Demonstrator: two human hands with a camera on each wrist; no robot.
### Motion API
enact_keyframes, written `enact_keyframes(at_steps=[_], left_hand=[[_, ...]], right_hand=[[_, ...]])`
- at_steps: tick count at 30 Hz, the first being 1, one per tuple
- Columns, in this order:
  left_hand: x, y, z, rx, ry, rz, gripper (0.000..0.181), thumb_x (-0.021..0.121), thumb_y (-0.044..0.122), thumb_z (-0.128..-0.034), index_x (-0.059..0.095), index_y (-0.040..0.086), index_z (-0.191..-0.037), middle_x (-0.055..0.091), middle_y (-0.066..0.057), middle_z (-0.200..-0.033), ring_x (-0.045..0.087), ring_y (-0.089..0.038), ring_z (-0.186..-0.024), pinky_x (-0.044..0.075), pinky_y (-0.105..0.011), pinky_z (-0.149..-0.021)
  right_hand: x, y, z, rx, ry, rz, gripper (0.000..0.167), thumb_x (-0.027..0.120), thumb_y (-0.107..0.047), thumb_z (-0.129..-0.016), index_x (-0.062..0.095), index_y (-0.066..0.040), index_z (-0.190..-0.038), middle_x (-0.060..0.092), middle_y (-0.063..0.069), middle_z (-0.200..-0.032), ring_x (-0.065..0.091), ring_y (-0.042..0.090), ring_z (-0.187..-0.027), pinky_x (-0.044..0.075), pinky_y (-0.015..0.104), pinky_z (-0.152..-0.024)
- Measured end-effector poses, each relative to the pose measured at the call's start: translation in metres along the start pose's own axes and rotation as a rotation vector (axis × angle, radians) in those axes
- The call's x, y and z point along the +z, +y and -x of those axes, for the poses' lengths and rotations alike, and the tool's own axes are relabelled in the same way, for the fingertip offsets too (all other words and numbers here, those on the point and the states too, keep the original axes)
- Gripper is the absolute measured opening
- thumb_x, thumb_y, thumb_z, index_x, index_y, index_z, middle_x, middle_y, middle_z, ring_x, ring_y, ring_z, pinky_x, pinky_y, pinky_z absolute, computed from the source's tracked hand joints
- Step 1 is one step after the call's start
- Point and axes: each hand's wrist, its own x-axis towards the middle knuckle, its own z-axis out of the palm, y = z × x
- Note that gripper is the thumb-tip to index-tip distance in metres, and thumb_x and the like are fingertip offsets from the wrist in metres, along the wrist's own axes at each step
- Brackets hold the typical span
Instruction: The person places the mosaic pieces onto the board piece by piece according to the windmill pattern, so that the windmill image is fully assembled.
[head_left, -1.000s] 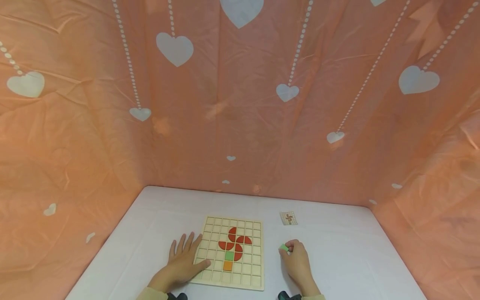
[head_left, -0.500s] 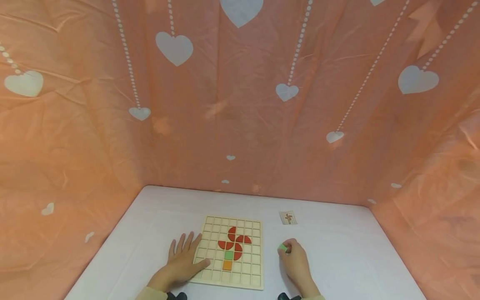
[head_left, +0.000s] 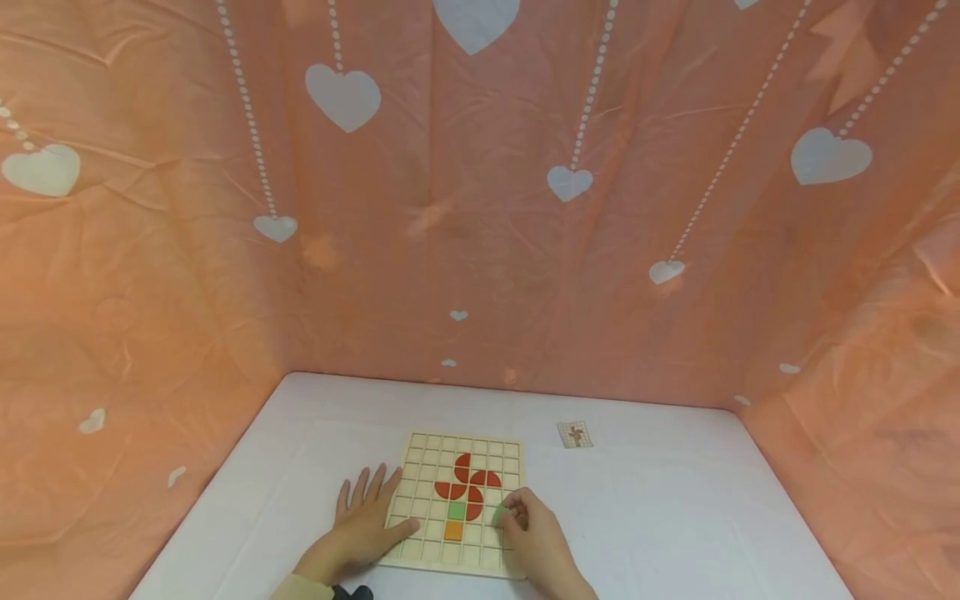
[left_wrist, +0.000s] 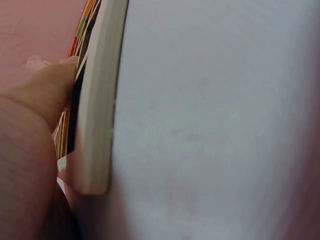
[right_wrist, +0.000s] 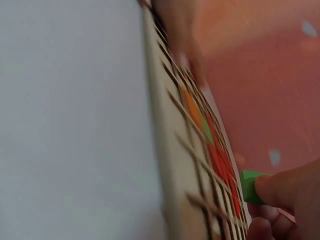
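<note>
A wooden grid board lies flat on the white table. My left hand rests on its left edge with fingers spread and straight, the thumb over the board's cells. Above the right part of the board, my right hand pinches a green tile between thumb and fingers; the fingers partly cover it in the head view. Several red quarter-circle pieces form a pinwheel in the grid. Under them sit a green square and an orange square, one below the other.
A small card printed with a gridded pinwheel picture lies on the white table, beyond the board's right side. Orange cloth walls with white hearts enclose the table at the back and sides.
My right hand has moved left with the green tile, from the table beside the board to above its right part. The left hand stays in place on the board.
</note>
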Motion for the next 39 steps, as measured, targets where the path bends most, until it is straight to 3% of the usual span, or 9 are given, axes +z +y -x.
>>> enact_keyframes(at_steps=[5, 9, 15, 21, 29, 39], left_hand=[[-0.004, 0.003, 0.004, 0.011, -0.019, 0.009, 0.096, 0.058, 0.064, -0.0853, 0.023, 0.006, -0.153, 0.010, -0.025, -0.158, -0.005, -0.045, -0.143, -0.015, -0.060, -0.108], [-0.005, 0.004, 0.004, 0.016, -0.020, 0.016, 0.095, 0.058, 0.063, -0.0858, 0.024, 0.006, -0.153, 0.010, -0.025, -0.158, -0.005, -0.046, -0.143, -0.015, -0.061, -0.108], [-0.005, 0.003, 0.003, 0.012, -0.021, -0.006, 0.096, 0.057, 0.066, -0.0852, 0.024, 0.006, -0.153, 0.010, -0.025, -0.158, -0.006, -0.046, -0.143, -0.014, -0.061, -0.108], [-0.006, 0.005, 0.004, 0.016, -0.009, -0.002, 0.095, 0.059, 0.063, -0.0854, 0.025, 0.006, -0.153, 0.011, -0.026, -0.157, -0.004, -0.046, -0.143, -0.013, -0.061, -0.108], [-0.005, 0.004, 0.004, 0.007, -0.007, -0.004, 0.096, 0.059, 0.064, -0.0845, 0.025, 0.006, -0.153, 0.011, -0.026, -0.157, -0.004, -0.046, -0.143, -0.013, -0.062, -0.108], [-0.007, 0.005, 0.006, 0.018, -0.014, 0.002, 0.095, 0.059, 0.062, -0.0859, 0.024, 0.005, -0.153, 0.011, -0.026, -0.157, -0.004, -0.047, -0.143, -0.014, -0.062, -0.108]], right_hand=[[0.024, -0.009, 0.007, -0.058, -0.104, 0.006, 0.010, 0.067, -0.019, -0.092, 0.059, -0.016, -0.098, 0.054, -0.006, -0.079, 0.049, 0.009, -0.069, 0.043, 0.023, -0.058], [0.034, -0.016, 0.010, -0.110, -0.136, 0.069, 0.011, 0.070, -0.018, -0.089, 0.059, -0.018, -0.094, 0.053, -0.011, -0.076, 0.047, 0.006, -0.067, 0.043, 0.023, -0.057], [0.040, -0.020, 0.011, -0.124, -0.124, 0.142, 0.012, 0.071, -0.019, -0.088, 0.061, -0.019, -0.094, 0.050, -0.012, -0.077, 0.045, 0.004, -0.067, 0.042, 0.024, -0.058], [0.045, -0.017, 0.012, -0.151, -0.087, 0.228, 0.015, 0.074, -0.021, -0.085, 0.064, -0.021, -0.096, 0.046, -0.014, -0.087, 0.045, 0.002, -0.076, 0.048, 0.027, -0.070], [0.048, -0.018, 0.014, -0.201, -0.083, 0.261, 0.018, 0.075, -0.031, -0.084, 0.069, -0.020, -0.098, 0.048, -0.017, -0.088, 0.048, 0.000, -0.079, 0.051, 0.028, -0.075], [0.053, -0.018, 0.014, -0.227, -0.083, 0.281, 0.015, 0.077, -0.031, -0.082, 0.073, -0.019, -0.090, 0.047, -0.017, -0.086, 0.045, -0.001, -0.076, 0.050, 0.026, -0.074]])
